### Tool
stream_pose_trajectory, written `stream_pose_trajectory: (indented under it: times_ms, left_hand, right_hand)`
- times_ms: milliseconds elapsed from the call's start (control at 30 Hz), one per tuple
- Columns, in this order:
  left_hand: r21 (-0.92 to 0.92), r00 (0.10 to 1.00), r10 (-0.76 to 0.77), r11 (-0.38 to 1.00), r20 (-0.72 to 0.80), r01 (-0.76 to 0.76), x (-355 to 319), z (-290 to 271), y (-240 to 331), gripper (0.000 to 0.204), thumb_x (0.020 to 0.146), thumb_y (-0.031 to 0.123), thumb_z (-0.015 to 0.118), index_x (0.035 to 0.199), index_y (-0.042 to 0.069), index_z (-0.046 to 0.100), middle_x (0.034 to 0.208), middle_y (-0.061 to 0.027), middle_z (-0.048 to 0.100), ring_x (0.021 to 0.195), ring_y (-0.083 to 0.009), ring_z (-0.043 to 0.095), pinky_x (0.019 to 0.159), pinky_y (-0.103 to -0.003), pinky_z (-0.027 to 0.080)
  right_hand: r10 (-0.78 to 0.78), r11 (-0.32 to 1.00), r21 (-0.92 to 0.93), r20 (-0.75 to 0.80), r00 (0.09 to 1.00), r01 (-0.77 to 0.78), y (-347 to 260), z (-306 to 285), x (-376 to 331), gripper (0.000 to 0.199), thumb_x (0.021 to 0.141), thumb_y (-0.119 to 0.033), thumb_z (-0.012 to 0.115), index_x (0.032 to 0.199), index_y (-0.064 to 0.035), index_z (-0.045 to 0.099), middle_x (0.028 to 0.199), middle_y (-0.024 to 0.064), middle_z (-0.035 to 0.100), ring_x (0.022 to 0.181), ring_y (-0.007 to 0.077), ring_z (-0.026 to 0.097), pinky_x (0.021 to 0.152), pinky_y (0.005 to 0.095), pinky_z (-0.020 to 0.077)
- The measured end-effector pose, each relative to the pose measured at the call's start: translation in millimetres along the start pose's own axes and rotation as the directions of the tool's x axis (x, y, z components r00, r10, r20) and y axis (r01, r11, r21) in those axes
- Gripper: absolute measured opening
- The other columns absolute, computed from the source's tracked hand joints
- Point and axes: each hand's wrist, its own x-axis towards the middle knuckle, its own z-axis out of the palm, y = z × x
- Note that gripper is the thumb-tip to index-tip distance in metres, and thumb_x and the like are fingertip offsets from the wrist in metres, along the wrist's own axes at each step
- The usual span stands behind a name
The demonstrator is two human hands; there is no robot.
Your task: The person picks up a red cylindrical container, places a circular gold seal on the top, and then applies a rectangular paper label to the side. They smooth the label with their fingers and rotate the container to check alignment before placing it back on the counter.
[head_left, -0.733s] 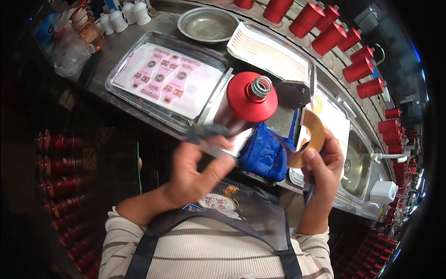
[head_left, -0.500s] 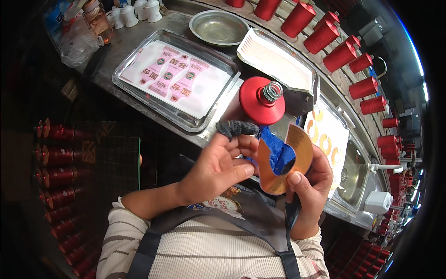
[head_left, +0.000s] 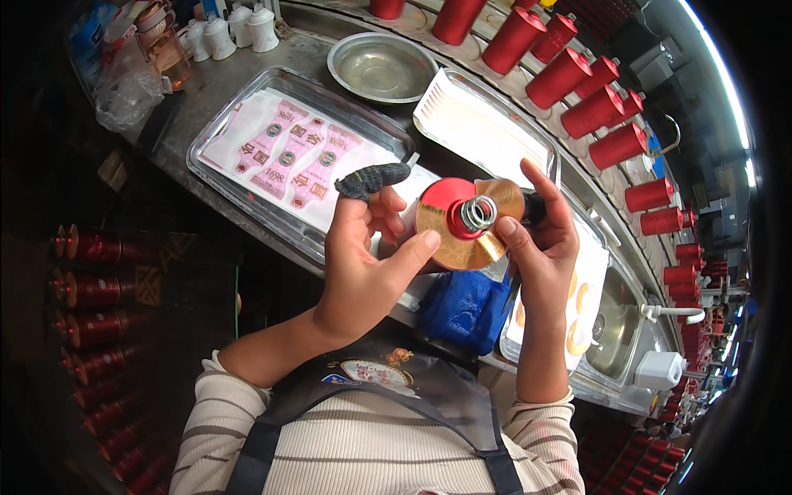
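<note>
Labelling step: your left hand (head_left: 363,272) grips the red bottle (head_left: 450,216); your right hand (head_left: 540,239) fingers (head_left: 503,227) press the gold round label (head_left: 478,239) at its neck; next, smooth it flat

My left hand (head_left: 363,272) is raised in front of my chest, palm turned right, thumb stretched out to the right and pressing, the index finger bent and capped with a dark knitted cot. My right hand (head_left: 540,247) faces it just to the right, fingers (head_left: 544,186) pointing up and away, thumb pressing leftward. Both forearms rise bare from striped sleeves, elbows near my body.
</note>
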Motion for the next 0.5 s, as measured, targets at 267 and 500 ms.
stream_pose_trajectory:
  times_ms: [267,500]
  left_hand:
    - [-0.286,0.954,-0.162,0.929,0.254,0.234,13,-11,-9,0.069,0.089,0.004,0.071,0.147,0.000,0.033,0.146,-0.0166,0.043,0.138,-0.0229,0.041,0.114,-0.038,0.039]
    - [-0.311,0.931,-0.166,0.911,0.325,0.271,14,-9,-12,0.069,0.087,0.002,0.069,0.147,0.000,0.035,0.144,-0.0150,0.047,0.139,-0.0239,0.044,0.119,-0.041,0.032]
  right_hand:
    - [0.055,0.984,0.168,0.007,0.998,-0.056,2,7,-18,0.066,0.094,-0.015,0.061,0.153,0.0033,0.035,0.080,0.0035,0.064,0.049,0.0037,0.047,0.048,0.0174,0.0367]
    - [0.150,0.985,0.088,-0.018,0.989,-0.148,-4,12,-13,0.077,0.084,-0.001,0.068,0.153,0.0029,0.035,0.142,0.0172,0.053,0.060,0.0019,0.053,0.050,0.0172,0.0411]
